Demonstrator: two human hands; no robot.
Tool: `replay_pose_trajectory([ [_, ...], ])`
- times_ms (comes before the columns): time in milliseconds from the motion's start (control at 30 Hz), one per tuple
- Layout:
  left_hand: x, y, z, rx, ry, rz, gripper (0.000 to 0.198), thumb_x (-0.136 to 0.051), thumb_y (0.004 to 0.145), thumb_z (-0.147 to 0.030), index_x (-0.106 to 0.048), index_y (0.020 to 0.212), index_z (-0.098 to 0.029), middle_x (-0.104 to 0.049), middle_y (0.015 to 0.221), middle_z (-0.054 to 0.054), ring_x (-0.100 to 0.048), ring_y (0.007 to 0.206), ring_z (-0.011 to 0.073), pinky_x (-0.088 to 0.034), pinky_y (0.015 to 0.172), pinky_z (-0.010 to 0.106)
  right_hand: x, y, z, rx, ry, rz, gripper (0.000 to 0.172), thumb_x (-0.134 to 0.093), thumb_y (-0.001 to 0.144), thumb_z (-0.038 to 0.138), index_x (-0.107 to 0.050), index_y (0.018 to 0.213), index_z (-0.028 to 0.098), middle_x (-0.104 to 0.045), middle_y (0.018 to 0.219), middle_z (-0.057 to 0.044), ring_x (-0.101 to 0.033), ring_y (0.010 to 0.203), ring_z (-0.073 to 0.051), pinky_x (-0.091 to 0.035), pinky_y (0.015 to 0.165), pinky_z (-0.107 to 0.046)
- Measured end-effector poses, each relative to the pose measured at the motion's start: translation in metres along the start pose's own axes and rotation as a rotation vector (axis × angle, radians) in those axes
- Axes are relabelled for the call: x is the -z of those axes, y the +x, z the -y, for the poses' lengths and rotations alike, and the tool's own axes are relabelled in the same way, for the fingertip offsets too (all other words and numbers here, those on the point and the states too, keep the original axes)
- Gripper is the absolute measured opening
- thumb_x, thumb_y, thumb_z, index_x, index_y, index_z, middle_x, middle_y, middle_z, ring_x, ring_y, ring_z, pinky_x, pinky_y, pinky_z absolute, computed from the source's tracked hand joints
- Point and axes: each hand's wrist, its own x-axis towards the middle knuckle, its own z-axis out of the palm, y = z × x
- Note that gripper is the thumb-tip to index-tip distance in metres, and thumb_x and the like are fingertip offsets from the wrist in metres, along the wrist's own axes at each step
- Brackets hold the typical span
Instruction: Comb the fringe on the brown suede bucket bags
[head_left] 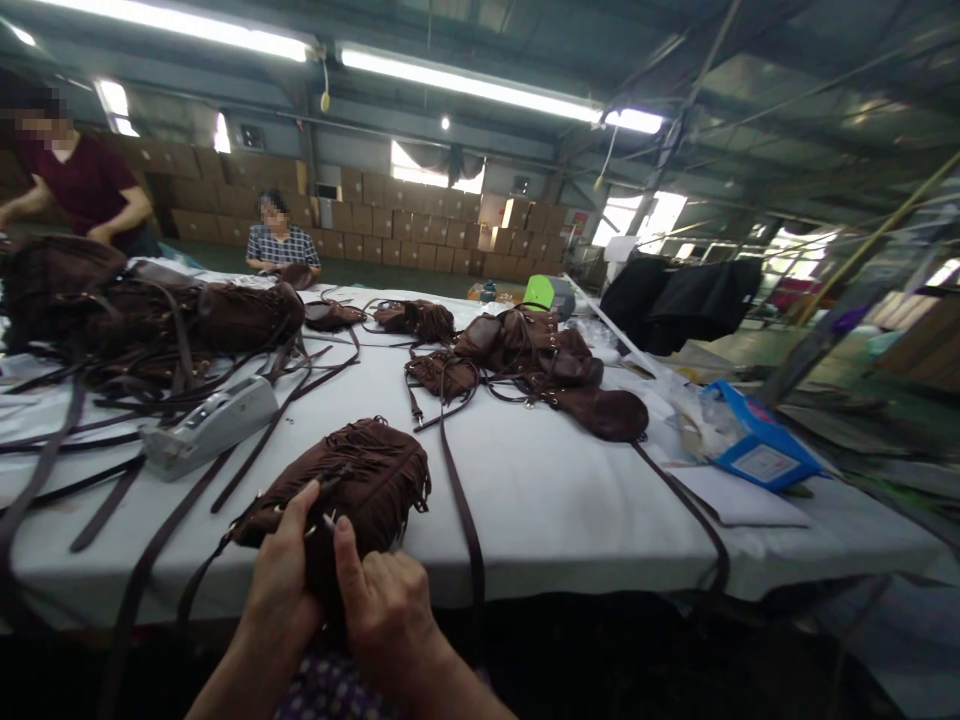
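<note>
At 6 o'clock, fringed brown bag (360,475) laid on table (540,480) edge, likely for close handling. Near end clamped by left hand (279,575) for steadiness; right hand (386,595) closed, thumb pressed against bag.

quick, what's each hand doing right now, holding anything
left hand: closed on the near end of the brown fringed bag
right hand: fingers curled, closed on the same bag's near edge, thumb up
</note>
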Motion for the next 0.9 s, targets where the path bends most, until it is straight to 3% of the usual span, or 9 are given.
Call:
replay_pose_trajectory([
  [133,0.010,-0.003,-0.001,0.053,0.000,0.055,0.033,-0.056,0.088,-0.030,-0.062,0.114,-0.012,-0.072,0.075,0.007,-0.069,0.065,0.0201,-0.059,0.068,0.031,-0.014,0.000,-0.015,-0.070,-0.178,0.058,0.063,-0.037,0.086,0.001,-0.020,0.146,0.002,-0.053,0.062,-0.001,-0.050,0.048,-0.016,-0.043,0.046,-0.028],
  [267,0.014,-0.007,-0.005,0.060,0.002,0.034,0.037,-0.057,0.087,-0.032,-0.060,0.118,-0.013,-0.072,0.075,0.007,-0.070,0.069,0.0228,-0.059,0.071,0.034,-0.032,-0.003,-0.039,-0.086,-0.222,0.105,0.066,-0.041,0.085,0.002,-0.018,0.148,0.007,-0.055,0.063,-0.001,-0.053,0.050,-0.015,-0.046,0.048,-0.026],
  [467,0.021,-0.013,-0.005,0.130,0.067,0.099,0.037,-0.060,0.085,-0.036,-0.064,0.113,-0.013,-0.073,0.076,0.009,-0.071,0.071,0.0255,-0.060,0.068,0.035,-0.044,-0.010,-0.093,-0.573,-0.343,0.449,0.074,-0.046,0.080,-0.002,-0.019,0.148,0.013,-0.063,0.068,-0.005,-0.064,0.055,-0.019,-0.050,0.050,-0.026],
  [567,0.020,-0.017,0.003,0.150,0.101,0.107,0.035,-0.060,0.085,-0.031,-0.063,0.114,-0.011,-0.073,0.078,0.010,-0.071,0.073,0.0261,-0.060,0.069,0.036,-0.038,-0.013,-0.120,-0.693,-0.288,0.514,0.072,-0.044,0.083,0.000,-0.017,0.149,0.015,-0.067,0.078,-0.010,-0.068,0.068,-0.020,-0.053,0.061,-0.028],
  [700,0.023,-0.029,-0.003,-0.003,0.183,-0.017,0.035,-0.062,0.082,-0.029,-0.063,0.115,-0.017,-0.073,0.078,0.005,-0.071,0.079,0.0265,-0.060,0.071,0.034,-0.016,-0.022,-0.157,-1.039,-0.260,0.554,0.060,-0.044,0.085,0.005,-0.030,0.144,0.006,-0.069,0.081,-0.020,-0.070,0.076,-0.025,-0.052,0.067,-0.034],
  [767,0.027,-0.033,-0.012,-0.083,0.200,-0.088,0.036,-0.061,0.081,-0.028,-0.062,0.117,-0.024,-0.073,0.080,0.001,-0.070,0.084,0.0260,-0.060,0.073,0.033,-0.002,-0.031,-0.173,-1.119,-0.276,0.550,0.054,-0.042,0.086,0.006,-0.036,0.140,0.002,-0.068,0.081,-0.023,-0.070,0.078,-0.028,-0.052,0.067,-0.037],
  [900,0.026,-0.033,-0.018,-0.194,0.180,-0.126,0.040,-0.063,0.080,-0.026,-0.060,0.120,-0.030,-0.072,0.096,-0.003,-0.065,0.101,0.0255,-0.059,0.082,0.032,0.015,-0.041,-0.171,-1.146,-0.208,0.493,0.053,-0.033,0.090,0.010,-0.033,0.143,0.010,-0.071,0.084,-0.014,-0.069,0.080,-0.022,-0.050,0.070,-0.028],
])
